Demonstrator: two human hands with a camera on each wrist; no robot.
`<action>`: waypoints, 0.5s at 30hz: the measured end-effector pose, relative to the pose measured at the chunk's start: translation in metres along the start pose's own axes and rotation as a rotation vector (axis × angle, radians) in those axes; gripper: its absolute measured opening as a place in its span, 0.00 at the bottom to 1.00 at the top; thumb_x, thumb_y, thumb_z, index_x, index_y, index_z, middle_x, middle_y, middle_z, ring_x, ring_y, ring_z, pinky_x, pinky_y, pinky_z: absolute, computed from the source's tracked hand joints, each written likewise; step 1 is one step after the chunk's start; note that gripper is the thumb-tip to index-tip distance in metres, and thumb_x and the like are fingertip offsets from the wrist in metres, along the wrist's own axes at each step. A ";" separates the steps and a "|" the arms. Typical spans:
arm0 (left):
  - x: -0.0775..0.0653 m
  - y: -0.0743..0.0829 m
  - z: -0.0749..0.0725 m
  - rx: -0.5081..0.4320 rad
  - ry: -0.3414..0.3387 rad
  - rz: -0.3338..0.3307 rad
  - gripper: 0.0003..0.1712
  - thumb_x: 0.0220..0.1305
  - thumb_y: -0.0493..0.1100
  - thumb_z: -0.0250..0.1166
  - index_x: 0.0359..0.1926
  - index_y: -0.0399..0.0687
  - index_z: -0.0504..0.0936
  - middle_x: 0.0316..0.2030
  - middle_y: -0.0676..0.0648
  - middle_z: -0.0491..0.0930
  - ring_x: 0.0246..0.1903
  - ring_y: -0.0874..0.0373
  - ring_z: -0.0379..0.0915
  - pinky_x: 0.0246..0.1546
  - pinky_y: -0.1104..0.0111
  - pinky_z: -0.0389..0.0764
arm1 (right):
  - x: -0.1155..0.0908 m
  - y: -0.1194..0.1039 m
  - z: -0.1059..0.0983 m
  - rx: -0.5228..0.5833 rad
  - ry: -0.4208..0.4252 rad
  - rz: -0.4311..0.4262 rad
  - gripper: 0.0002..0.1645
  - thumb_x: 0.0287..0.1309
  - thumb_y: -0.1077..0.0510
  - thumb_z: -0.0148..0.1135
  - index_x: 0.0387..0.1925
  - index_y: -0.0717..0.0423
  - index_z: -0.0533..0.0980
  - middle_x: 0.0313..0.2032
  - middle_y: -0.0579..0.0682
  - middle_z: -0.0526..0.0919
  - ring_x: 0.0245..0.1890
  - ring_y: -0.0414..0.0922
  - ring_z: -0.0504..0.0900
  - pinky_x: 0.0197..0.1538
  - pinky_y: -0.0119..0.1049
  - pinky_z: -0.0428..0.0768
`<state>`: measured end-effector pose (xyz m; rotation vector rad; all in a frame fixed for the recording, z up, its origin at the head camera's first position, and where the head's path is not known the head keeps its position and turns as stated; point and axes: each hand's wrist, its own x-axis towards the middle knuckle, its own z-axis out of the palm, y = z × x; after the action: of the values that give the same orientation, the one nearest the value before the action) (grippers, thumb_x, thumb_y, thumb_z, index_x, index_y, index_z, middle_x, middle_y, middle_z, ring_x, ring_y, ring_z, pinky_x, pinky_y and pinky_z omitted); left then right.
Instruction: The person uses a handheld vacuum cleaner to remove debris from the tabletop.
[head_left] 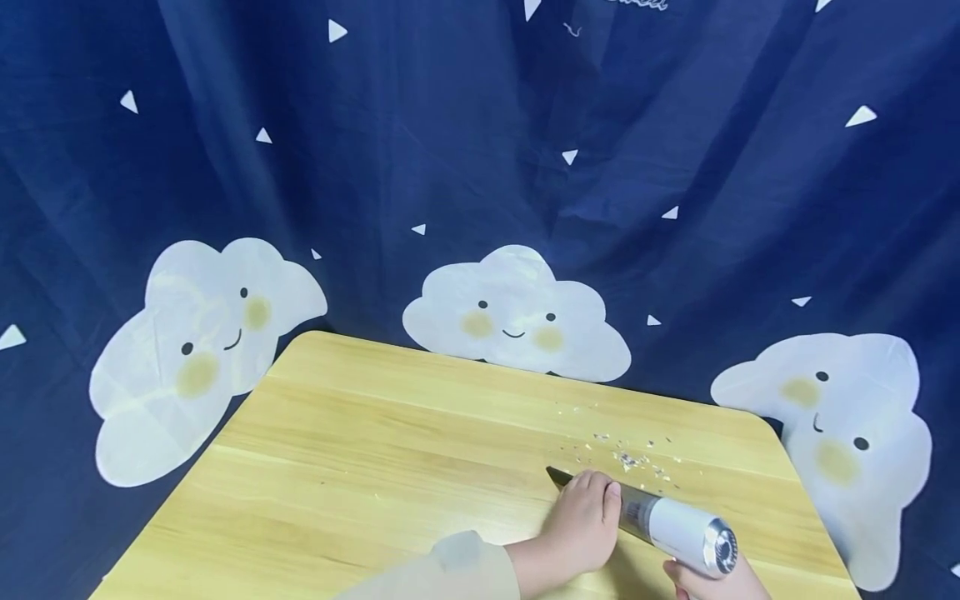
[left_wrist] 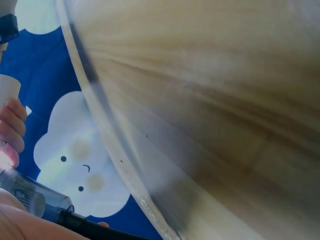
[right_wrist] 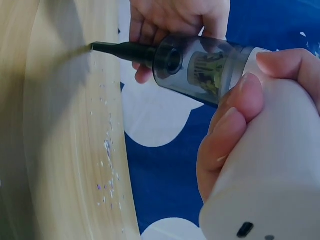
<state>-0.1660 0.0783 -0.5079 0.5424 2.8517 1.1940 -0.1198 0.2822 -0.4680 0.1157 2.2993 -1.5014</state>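
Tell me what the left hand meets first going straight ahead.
The white cylindrical handheld vacuum, which the left hand seems to hold; beyond, probably the scattered white and purple flakes, though depth is unclear.

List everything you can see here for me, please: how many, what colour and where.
Handheld vacuum, by its look: one, white with clear chamber and black nozzle, above the table's right part
Table: one, light wood, below the hands
Scraps: many, mostly white, some purple, on the table's right part
Cloth: one, dark blue, behind the table
Clouds with faces: three, white, on the cloth
Triangles: many, white, on the cloth
Lettering: one cropped piece, white, top edge
Sleeve: one, pale, left arm
Left hand: one, bare, holding the vacuum's front
Right hand: one, bare, gripping its white body
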 end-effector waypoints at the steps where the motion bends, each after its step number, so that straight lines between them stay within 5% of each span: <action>1: 0.000 0.001 0.001 -0.002 -0.004 0.003 0.28 0.81 0.56 0.31 0.49 0.50 0.77 0.39 0.59 0.71 0.44 0.65 0.69 0.55 0.68 0.74 | -0.002 0.001 -0.001 0.002 0.011 0.018 0.42 0.53 0.64 0.66 0.61 0.81 0.54 0.32 0.52 0.77 0.23 0.44 0.81 0.28 0.37 0.83; 15: 0.003 0.007 0.009 0.007 0.001 0.058 0.27 0.81 0.55 0.30 0.44 0.52 0.75 0.40 0.59 0.73 0.46 0.66 0.69 0.55 0.70 0.74 | -0.006 0.006 -0.007 -0.013 0.088 0.062 0.44 0.52 0.64 0.67 0.62 0.83 0.54 0.38 0.54 0.78 0.29 0.46 0.81 0.32 0.38 0.84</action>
<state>-0.1659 0.0900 -0.5091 0.6299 2.8606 1.1934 -0.1146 0.2921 -0.4682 0.2518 2.3511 -1.4778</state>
